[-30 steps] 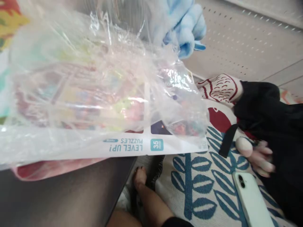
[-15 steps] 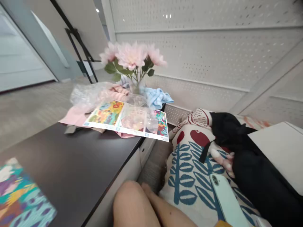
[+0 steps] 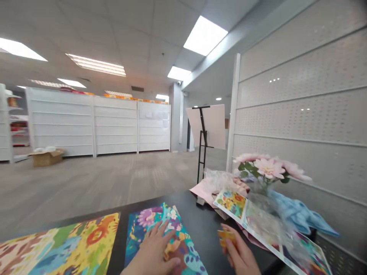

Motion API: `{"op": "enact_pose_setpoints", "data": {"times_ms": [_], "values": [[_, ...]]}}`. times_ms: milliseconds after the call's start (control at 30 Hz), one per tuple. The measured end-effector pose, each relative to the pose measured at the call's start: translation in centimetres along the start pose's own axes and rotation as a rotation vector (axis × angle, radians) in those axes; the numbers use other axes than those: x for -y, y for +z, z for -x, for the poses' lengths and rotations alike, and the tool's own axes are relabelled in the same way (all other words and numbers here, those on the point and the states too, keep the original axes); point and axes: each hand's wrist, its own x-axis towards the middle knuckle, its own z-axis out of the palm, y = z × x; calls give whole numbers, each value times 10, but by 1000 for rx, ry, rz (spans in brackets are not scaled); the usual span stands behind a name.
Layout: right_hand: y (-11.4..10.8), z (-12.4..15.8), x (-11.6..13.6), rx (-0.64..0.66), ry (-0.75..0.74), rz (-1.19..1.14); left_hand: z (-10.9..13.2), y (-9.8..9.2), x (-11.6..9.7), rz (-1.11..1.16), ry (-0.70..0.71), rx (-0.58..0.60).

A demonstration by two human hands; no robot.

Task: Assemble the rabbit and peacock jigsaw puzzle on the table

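Note:
My left hand (image 3: 153, 250) lies with its fingers spread over a teal, purple and brown picture puzzle (image 3: 187, 248) on the dark tabletop. A small yellow-orange puzzle piece (image 3: 226, 236) is pinched between the thumb and fingers of my right hand (image 3: 242, 254), just right of that picture; its exact outline is blurred. Over to the left lies a yellow, green and blue animal picture puzzle (image 3: 86, 244), apart from both hands. A printed sheet with several small colourful pictures (image 3: 233, 204) rests at the table's right side, partly under clear plastic.
The dark table (image 3: 197, 221) carries pink flowers (image 3: 269, 168) in a clear vase, crumpled plastic (image 3: 219, 178) and a blue cloth (image 3: 301, 212) at the right. Beyond stand an easel (image 3: 203, 141), a perforated panel (image 3: 286, 122), white shelving (image 3: 114, 126) and a cardboard box (image 3: 47, 157).
The view has swung left and up, from the cushion, phone and legs to the table and room. Both my hands are now in sight, the right one holding the piece.

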Motion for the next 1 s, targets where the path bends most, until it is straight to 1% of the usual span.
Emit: {"op": "enact_pose_setpoints", "data": {"times_ms": [33, 67, 133, 167, 233, 300, 400, 533, 633, 767, 867, 1000], "values": [[29, -23, 15, 90, -12, -34, -9, 3, 9, 10, -22, -15], [58, -45, 27, 163, -20, -51, -18, 9, 17, 1, -47, -2], [107, -88, 39, 230, -32, -29, -34, 23, 33, -24, -105, 81], [126, -107, 40, 260, -32, -15, -40, 30, 40, -23, -128, 118], [155, -135, 34, 304, -34, 8, -45, 39, 49, 13, -146, 154], [173, -148, 23, 323, -46, 18, -42, 43, 54, 60, -131, 143], [183, -149, 5, 324, -82, 42, -31, 43, 54, 100, -108, 113], [186, -142, -9, 327, -116, 103, -22, 40, 49, 101, -90, 88], [188, -143, -15, 281, -117, 109, -23, 39, 48, 109, -99, 102], [192, -146, -18, 226, -127, 77, -28, 45, 51, 143, -108, 122], [195, -147, -21, 261, -140, 71, -31, 49, 52, 148, -115, 111], [203, -154, -25, 313, -180, 133, -29, 48, 48, 128, -110, 48]]}}
